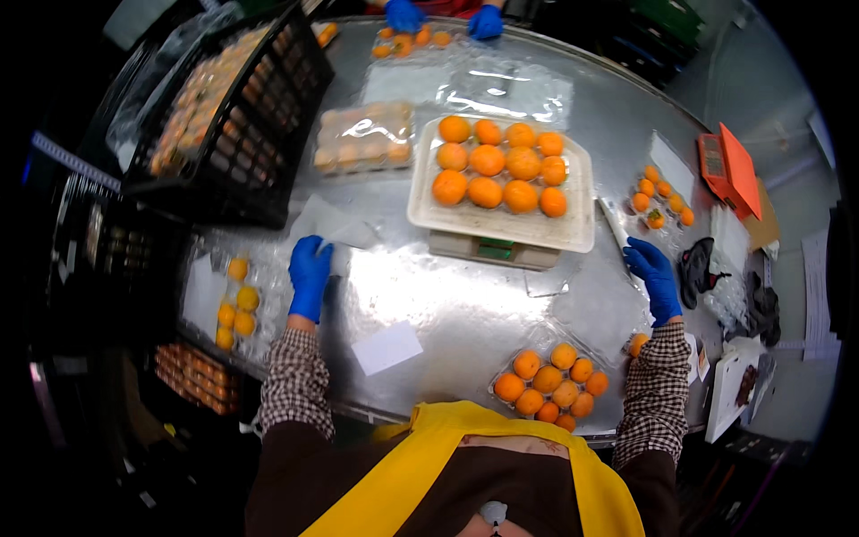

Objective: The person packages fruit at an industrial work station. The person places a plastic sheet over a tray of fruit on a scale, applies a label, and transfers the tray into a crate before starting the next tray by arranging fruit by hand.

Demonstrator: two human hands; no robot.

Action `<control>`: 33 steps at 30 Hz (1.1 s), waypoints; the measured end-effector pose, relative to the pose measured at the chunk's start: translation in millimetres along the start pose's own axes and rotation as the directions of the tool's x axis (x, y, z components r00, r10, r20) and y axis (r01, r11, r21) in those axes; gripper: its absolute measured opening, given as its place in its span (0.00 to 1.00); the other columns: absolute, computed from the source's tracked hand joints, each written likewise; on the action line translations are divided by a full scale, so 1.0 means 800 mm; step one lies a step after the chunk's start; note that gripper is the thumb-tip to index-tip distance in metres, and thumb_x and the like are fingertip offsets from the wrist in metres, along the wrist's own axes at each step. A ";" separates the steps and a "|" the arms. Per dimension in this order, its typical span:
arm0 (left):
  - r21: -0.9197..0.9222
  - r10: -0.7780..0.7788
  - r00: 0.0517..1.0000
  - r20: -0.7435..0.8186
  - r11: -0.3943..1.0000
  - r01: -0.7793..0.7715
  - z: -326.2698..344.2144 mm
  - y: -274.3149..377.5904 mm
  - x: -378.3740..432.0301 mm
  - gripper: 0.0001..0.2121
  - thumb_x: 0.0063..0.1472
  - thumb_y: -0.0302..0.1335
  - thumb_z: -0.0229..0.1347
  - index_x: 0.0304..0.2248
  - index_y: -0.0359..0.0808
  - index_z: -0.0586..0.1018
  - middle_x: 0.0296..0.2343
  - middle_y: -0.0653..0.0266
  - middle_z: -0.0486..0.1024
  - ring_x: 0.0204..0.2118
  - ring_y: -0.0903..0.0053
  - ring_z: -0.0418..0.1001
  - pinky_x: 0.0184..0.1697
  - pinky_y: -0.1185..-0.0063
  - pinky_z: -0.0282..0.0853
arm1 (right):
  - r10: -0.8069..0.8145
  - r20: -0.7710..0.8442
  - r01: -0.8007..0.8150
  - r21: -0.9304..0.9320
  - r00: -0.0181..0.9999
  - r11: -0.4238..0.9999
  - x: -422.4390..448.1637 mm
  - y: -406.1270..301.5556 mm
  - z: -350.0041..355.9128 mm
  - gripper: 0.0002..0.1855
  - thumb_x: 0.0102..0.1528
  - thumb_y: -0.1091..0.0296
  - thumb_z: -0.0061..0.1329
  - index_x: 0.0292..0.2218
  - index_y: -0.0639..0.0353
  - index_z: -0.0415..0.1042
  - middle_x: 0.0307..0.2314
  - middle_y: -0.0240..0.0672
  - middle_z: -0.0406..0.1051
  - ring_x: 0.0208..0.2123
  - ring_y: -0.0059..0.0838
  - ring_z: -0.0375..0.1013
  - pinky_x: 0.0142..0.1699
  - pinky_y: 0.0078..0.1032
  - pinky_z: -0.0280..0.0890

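Observation:
My left hand (310, 278), in a blue glove, is at the left of the metal table beside a thin translucent sheet (332, 221); whether the fingers pinch it is unclear. At the right, my gloved right hand (652, 278) is against a long white strip (616, 225), its grip hard to make out. Between and beyond the hands, a clear pack of orange citrus fruit (486, 161) rests on the cream tray (500, 233) of a weighing scale (495, 250). Close to my body lies another clear clamshell of orange fruit (547, 380).
A black crate (248, 144) of packed fruit stands at the left, near a closed clear pack (366, 137). Loose yellow-orange fruit (245, 299) lies left, more fruit (661, 194) right. A white card (387, 347) is in front. Across the table, another person's gloved hands (406, 15) touch fruit.

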State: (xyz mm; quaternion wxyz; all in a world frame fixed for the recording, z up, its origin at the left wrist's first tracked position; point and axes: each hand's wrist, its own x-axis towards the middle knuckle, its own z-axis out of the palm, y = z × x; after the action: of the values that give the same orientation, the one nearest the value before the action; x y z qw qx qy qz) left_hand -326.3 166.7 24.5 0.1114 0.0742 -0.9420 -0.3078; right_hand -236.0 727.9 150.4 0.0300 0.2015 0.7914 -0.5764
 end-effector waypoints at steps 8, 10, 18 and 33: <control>-0.419 0.433 0.793 -0.429 0.682 -0.599 -0.037 0.302 0.078 0.06 0.49 0.23 0.54 0.27 0.33 0.70 0.21 0.67 0.65 0.22 0.83 0.63 0.25 0.85 0.59 | -0.195 0.064 0.189 0.090 0.979 0.978 0.030 -0.050 0.047 0.15 0.50 0.67 0.45 0.41 0.61 0.66 0.34 0.30 0.68 0.36 0.18 0.65 0.41 0.16 0.59; -0.227 0.562 0.752 -0.346 0.727 -0.648 -0.014 0.363 0.082 0.09 0.47 0.27 0.55 0.27 0.34 0.69 0.23 0.61 0.65 0.23 0.72 0.66 0.25 0.79 0.62 | -0.297 0.081 0.280 0.169 0.951 0.945 0.037 -0.070 0.067 0.15 0.50 0.69 0.45 0.41 0.61 0.66 0.35 0.32 0.68 0.37 0.19 0.65 0.44 0.16 0.58; -0.222 0.542 0.841 0.014 0.821 -0.525 0.050 0.370 0.099 0.14 0.50 0.38 0.54 0.30 0.35 0.73 0.28 0.58 0.70 0.30 0.69 0.70 0.34 0.78 0.65 | -0.426 0.065 0.418 0.112 0.902 0.902 0.054 -0.090 0.091 0.17 0.49 0.67 0.47 0.41 0.61 0.66 0.35 0.35 0.68 0.37 0.23 0.66 0.43 0.17 0.60; -0.558 0.292 0.956 -0.034 0.788 -0.260 0.080 0.263 0.172 0.09 0.51 0.25 0.53 0.33 0.32 0.74 0.25 0.68 0.72 0.26 0.87 0.67 0.31 0.87 0.63 | -0.757 0.399 0.771 -0.600 0.518 0.211 0.080 -0.122 0.218 0.21 0.41 0.63 0.51 0.39 0.55 0.67 0.30 0.35 0.67 0.36 0.36 0.65 0.44 0.31 0.57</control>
State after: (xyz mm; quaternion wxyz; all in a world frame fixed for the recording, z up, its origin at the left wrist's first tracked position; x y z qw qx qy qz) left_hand -490.4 342.0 122.6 0.1461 -0.1082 -0.8145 -0.5509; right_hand -361.3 560.5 162.2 -0.1733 -0.2488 0.9402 -0.1551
